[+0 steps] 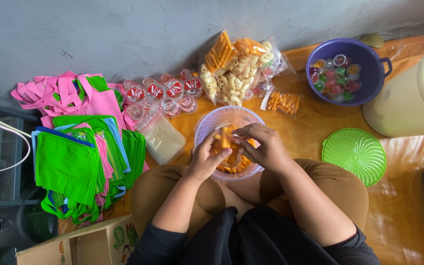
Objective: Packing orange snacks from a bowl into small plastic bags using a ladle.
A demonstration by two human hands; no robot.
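While your left hand (206, 158) and right hand (265, 145) both pinch a small clear bag (227, 141) of orange snacks, it hangs between them over the clear bowl (207, 122).

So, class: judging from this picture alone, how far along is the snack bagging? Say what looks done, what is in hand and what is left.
Done: a heap of filled snack bags lies by the wall. In hand: the left hand and right hand hold a small clear bag of orange snacks over the clear bowl. Left: orange snacks remain in the bowl, and empty clear bags lie beside it.
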